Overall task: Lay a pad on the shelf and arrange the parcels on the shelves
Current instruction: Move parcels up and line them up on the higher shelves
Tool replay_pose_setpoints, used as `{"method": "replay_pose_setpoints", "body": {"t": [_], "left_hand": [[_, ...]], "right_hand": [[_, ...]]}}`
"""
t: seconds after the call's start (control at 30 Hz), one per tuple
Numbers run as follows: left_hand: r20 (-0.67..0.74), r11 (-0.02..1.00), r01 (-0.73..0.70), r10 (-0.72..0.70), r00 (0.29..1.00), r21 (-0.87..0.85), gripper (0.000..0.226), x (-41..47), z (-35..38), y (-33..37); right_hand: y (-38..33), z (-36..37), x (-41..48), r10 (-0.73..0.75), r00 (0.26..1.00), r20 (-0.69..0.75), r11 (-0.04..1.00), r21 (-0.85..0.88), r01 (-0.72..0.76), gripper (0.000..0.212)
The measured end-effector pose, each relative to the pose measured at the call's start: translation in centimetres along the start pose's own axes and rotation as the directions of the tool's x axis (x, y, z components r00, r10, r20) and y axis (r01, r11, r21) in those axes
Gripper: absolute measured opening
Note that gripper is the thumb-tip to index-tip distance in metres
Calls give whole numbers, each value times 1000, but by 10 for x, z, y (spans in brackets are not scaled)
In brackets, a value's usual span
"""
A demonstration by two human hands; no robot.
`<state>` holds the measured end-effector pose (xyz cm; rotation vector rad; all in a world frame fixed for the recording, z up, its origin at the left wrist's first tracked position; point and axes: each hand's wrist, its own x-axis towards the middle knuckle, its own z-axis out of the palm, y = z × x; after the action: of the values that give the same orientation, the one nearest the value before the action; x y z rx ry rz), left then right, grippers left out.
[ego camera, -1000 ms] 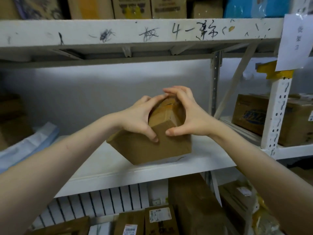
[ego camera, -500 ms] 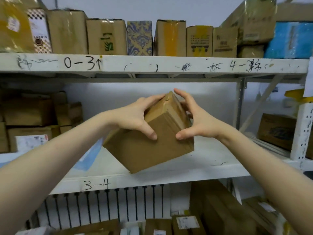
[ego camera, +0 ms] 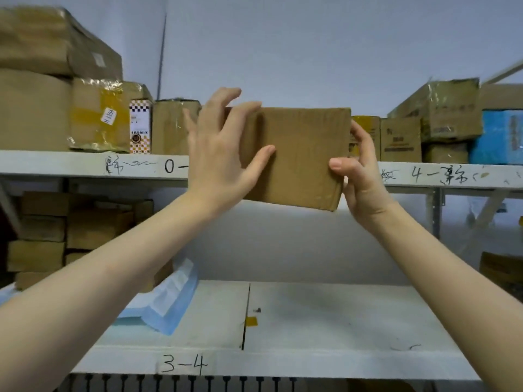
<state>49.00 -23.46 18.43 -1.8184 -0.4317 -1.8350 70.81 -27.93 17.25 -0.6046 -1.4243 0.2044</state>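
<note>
You have raised the plain brown cardboard parcel (ego camera: 294, 157) from just above the white lower shelf marked 3-4 (ego camera: 339, 321) to the front edge of the white upper shelf (ego camera: 56, 164), broad face toward you. Your left hand (ego camera: 218, 154) grips its left end, fingers over the top, thumb on the face; your right hand (ego camera: 359, 176) pinches the right edge. A blue-and-white pad (ego camera: 167, 301) lies at the lower shelf's left. Cardboard boxes (ego camera: 400, 140) crowd the upper shelf on both sides.

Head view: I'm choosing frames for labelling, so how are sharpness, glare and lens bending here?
Head view: the left hand looks slightly smeared, the cardboard box fairly crisp; tape on the taped parcel glints, the stacked boxes below sit in shadow, and the upper shelf edge slants rather than bows.
</note>
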Motion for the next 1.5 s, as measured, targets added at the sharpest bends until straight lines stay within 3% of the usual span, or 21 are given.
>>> {"method": "replay_pose_setpoints", "body": {"t": [0.23,0.63,0.8,1.07,1.23,1.37,1.5], "left_hand": [[60,986,165,-165,984,5,43,15,26,-4],[158,974,224,-217,963,-28,53,62,61,-64],[231,984,175,-162,959,-38,64,80,70,-98],[151,955,233,-207,967,-185,55,99,76,-133],[314,970,243,-225,922,-19,48,99,91,-151],[399,963,240,-269,877,123,54,101,107,-161],[492,955,121,-244,836,269,58,102,122,-165]], "right_hand": [[2,15,33,-53,980,-189,990,119,76,105],[-6,53,100,-204,929,-307,978,-109,179,111],[-2,77,121,-288,881,-374,954,-186,234,104],[-4,89,136,-304,837,-455,942,-276,192,102],[1,92,139,-322,823,-468,936,-288,202,102],[7,88,146,-340,818,-465,921,-342,188,101],[13,84,153,-369,808,-460,901,-389,190,103]]}}
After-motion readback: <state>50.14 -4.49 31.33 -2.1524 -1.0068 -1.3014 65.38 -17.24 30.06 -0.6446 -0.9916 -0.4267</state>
